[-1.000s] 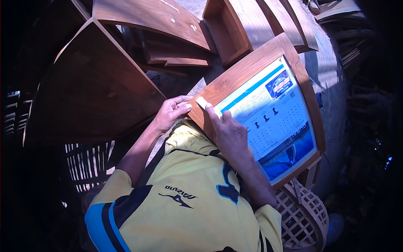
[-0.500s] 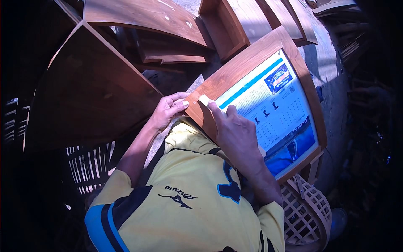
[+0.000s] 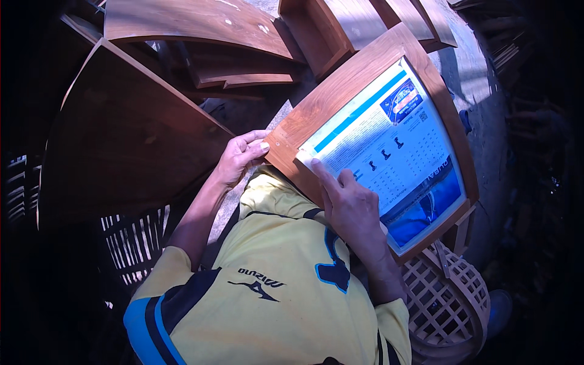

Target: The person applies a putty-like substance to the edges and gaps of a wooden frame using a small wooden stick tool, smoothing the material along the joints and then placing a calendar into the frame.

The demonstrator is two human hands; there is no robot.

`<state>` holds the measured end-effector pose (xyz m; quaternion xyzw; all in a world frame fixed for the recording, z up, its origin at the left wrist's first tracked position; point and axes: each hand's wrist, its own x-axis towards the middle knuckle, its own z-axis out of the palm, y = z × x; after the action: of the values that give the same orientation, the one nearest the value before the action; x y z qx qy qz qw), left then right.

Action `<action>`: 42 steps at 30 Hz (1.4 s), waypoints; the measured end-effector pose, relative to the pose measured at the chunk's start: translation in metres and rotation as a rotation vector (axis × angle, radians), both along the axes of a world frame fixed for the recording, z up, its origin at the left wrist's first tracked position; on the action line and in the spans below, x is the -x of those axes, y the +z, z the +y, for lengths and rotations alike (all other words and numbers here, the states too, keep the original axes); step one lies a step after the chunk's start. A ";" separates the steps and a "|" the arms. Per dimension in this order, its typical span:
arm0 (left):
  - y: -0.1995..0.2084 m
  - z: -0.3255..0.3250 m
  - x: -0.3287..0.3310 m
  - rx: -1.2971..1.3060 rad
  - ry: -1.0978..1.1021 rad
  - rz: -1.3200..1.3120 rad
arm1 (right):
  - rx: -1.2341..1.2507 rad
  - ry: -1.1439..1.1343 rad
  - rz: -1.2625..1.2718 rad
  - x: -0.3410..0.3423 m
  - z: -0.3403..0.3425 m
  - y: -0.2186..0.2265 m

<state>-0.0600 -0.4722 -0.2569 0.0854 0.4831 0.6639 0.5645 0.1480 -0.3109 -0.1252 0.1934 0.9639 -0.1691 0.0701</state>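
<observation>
while the left hand pinches a corner of the wooden frame, the right hand presses by its inner edge

tilted in front of the yellow shirt and off to its right, the frame surrounds a shiny printed sheet. it looks stiff and fairly light, though its breadth may make it awkward, and the smooth wood could slip a little in bare fingers. the sheet seems the more fragile part; whether glass covers it, i cannot tell. the solid wooden borders and corners look best to take hold of. the left hand has its thumb on the near left corner, fingers close around the edge. the right hand lies over the frame, index finger stretched onto a small pale piece, other fingers curled; with its thumb hidden, i cannot tell whether it grips the piece.
</observation>
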 end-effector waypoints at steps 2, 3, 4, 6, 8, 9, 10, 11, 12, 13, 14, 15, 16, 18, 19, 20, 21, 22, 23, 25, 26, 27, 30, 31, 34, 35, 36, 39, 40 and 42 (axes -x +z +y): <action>-0.001 0.001 0.000 0.001 -0.003 0.003 | -0.010 0.006 0.036 0.013 -0.007 -0.010; -0.001 0.002 0.000 0.000 -0.001 0.004 | -0.022 0.017 0.069 0.019 -0.008 -0.014; -0.002 0.003 0.001 0.000 -0.007 0.006 | -0.023 0.011 0.072 0.022 -0.007 -0.017; -0.002 0.003 0.001 0.002 0.021 0.014 | -0.036 0.056 0.040 0.027 -0.006 -0.022; -0.003 0.001 0.000 0.010 0.029 0.012 | -0.046 0.033 0.018 0.019 -0.009 -0.018; -0.003 0.001 0.000 0.014 0.037 0.007 | -0.059 0.009 -0.006 0.016 -0.009 -0.015; -0.001 0.002 0.000 0.014 0.031 0.008 | -0.058 0.003 -0.005 0.017 -0.007 -0.012; 0.004 0.005 0.000 0.005 0.022 0.007 | -0.034 0.003 -0.005 0.018 -0.005 -0.005; 0.007 0.013 0.002 -0.015 -0.002 0.005 | -0.022 -0.012 -0.006 0.020 -0.002 -0.001; 0.007 0.013 0.002 -0.010 -0.003 0.011 | -0.038 -0.056 -0.004 0.024 -0.005 -0.004; 0.013 0.013 0.003 0.028 -0.015 0.021 | -0.033 -0.023 0.046 0.031 -0.008 -0.012; 0.010 0.009 0.003 0.030 0.017 0.044 | -0.032 0.019 0.104 0.038 -0.005 -0.020; 0.007 0.008 0.004 0.044 0.003 0.074 | -0.012 0.031 0.102 0.036 -0.003 -0.021; 0.002 0.009 0.005 0.029 -0.009 0.077 | -0.001 -0.037 0.007 0.017 0.005 -0.006; -0.003 0.010 0.006 0.021 -0.018 0.063 | -0.024 -0.068 0.021 0.005 0.015 0.002; 0.000 0.013 0.006 0.045 0.009 0.036 | 0.012 -0.198 0.091 -0.012 0.028 0.012; -0.003 0.012 0.008 0.016 -0.025 0.038 | 0.047 -0.323 0.162 -0.032 0.043 0.021; -0.012 0.007 0.009 -0.006 -0.051 0.048 | 0.052 -0.456 0.277 -0.050 0.065 0.022; -0.020 0.000 0.006 -0.015 -0.035 -0.017 | 0.058 -0.587 0.392 -0.066 0.091 0.025; -0.021 0.004 -0.009 -0.015 0.000 -0.175 | -0.088 -0.812 0.521 -0.109 0.139 0.032; -0.012 0.005 -0.023 0.020 0.057 -0.238 | -0.211 -0.858 0.570 -0.121 0.165 0.033; -0.005 0.004 -0.034 0.024 0.115 -0.243 | -0.323 -0.891 0.620 -0.127 0.194 0.031; -0.014 0.005 -0.049 0.101 0.189 -0.328 | -0.738 -0.746 0.538 -0.156 0.282 0.018; -0.014 0.012 -0.053 0.047 0.160 -0.294 | -0.600 -0.852 0.364 -0.159 0.303 0.016; -0.010 0.028 -0.060 0.088 0.165 -0.336 | -0.271 -0.870 0.321 -0.182 0.351 -0.008; -0.005 0.033 -0.062 0.078 0.181 -0.333 | -0.061 -0.803 0.440 -0.179 0.360 -0.011; 0.000 0.038 -0.064 0.085 0.174 -0.324 | -0.067 -0.785 0.448 -0.178 0.367 -0.012; -0.004 0.025 -0.057 0.100 0.183 -0.293 | -0.045 -0.968 0.315 -0.145 0.351 -0.009; -0.012 0.027 -0.056 0.101 0.144 -0.300 | -0.091 -0.991 0.307 -0.152 0.344 -0.009; 0.008 0.043 -0.060 0.088 0.177 -0.249 | -0.219 -1.037 0.344 -0.168 0.341 -0.009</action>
<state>-0.0001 -0.4293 -0.2493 -0.0652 0.4438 0.6946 0.5624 0.3160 0.0302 -0.1340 0.6183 0.7518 -0.1096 -0.2011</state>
